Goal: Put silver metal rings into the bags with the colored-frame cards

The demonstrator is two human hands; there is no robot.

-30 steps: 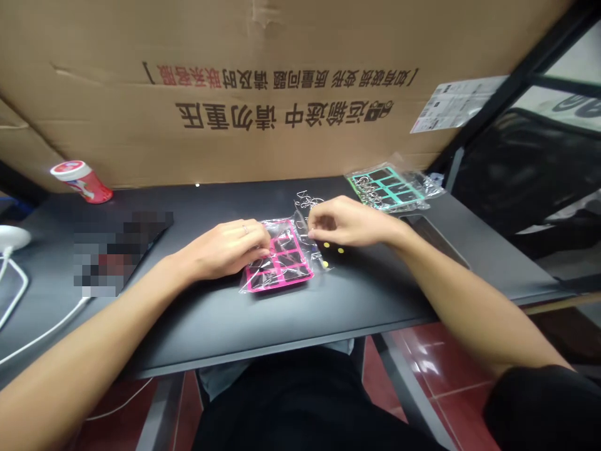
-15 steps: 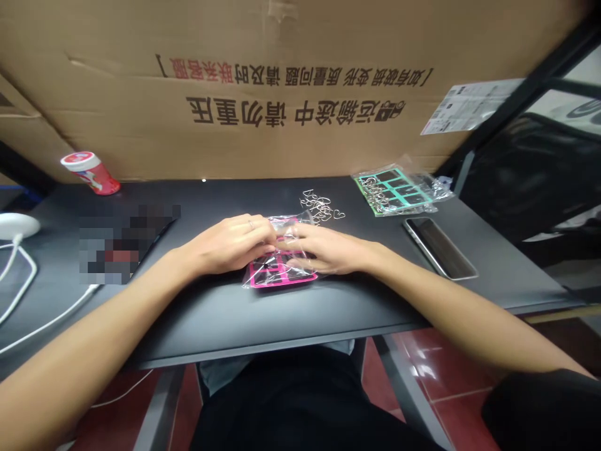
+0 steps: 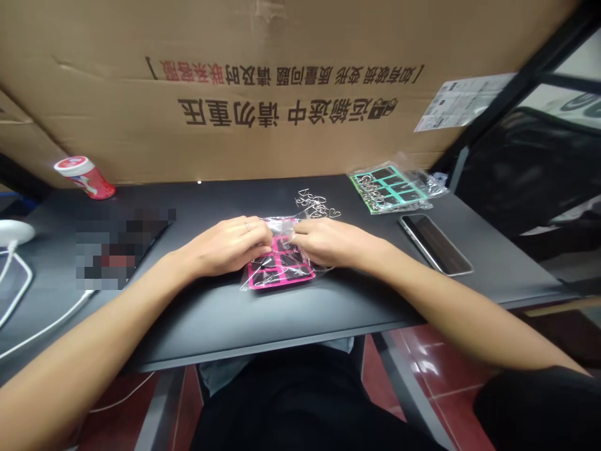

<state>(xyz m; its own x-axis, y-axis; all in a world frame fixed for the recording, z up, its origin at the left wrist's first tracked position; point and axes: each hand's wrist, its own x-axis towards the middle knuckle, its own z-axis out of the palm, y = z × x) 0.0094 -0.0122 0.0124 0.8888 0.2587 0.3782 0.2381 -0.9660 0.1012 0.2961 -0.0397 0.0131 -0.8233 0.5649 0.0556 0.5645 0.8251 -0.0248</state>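
white cable (image 3: 42,329) at far left; red tube (image 3: 84,178) lies tilted against cardboard box (image 3: 235,94) on black desk (image 3: 201,326). left hand (image 3: 225,245): fingers curled, tips resting on clear bag (image 3: 282,223), which holds pink grid card (image 3: 282,280). right hand (image 3: 331,243): fingers curled, tips just beside those of the left, on the same bag; whether either pinches the film cannot be told. earlier, right hand stood well apart from the left, at the bag's upper right corner; now the hands nearly meet. loose wire charms (image 3: 317,203) lie just above the bag. further right, green card (image 3: 399,194) in its own bag, with more wire charms (image 3: 370,185) on it; phone (image 3: 434,244) below.
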